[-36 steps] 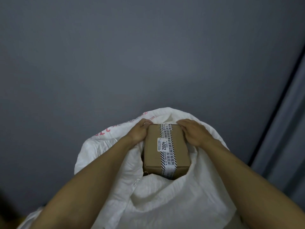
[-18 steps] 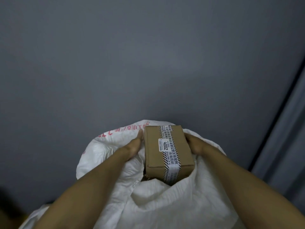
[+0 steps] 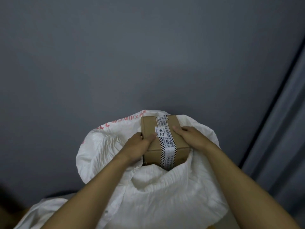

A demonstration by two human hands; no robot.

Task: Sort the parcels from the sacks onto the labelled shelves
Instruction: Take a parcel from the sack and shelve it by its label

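Note:
A brown cardboard parcel (image 3: 149, 128) sticks up out of the mouth of a white woven sack (image 3: 165, 192). Striped printed tape runs along its top, and a small white label there reads 4002. My left hand (image 3: 137, 146) grips the parcel's left side, thumb lying on the top face. My right hand (image 3: 189, 137) grips the right side, thumb on top near the tape. The parcel's lower end is hidden inside the sack.
The sack has red print along its far rim and stands on a dark grey floor (image 3: 115, 63). A grey wall or panel (image 3: 283, 129) rises at the right behind a dark edge. Another white sack (image 3: 42, 210) lies at the lower left.
The parcel has risen further out of the sack. Both hands slid from its far end and sides nearer to me, thumbs now on the top face.

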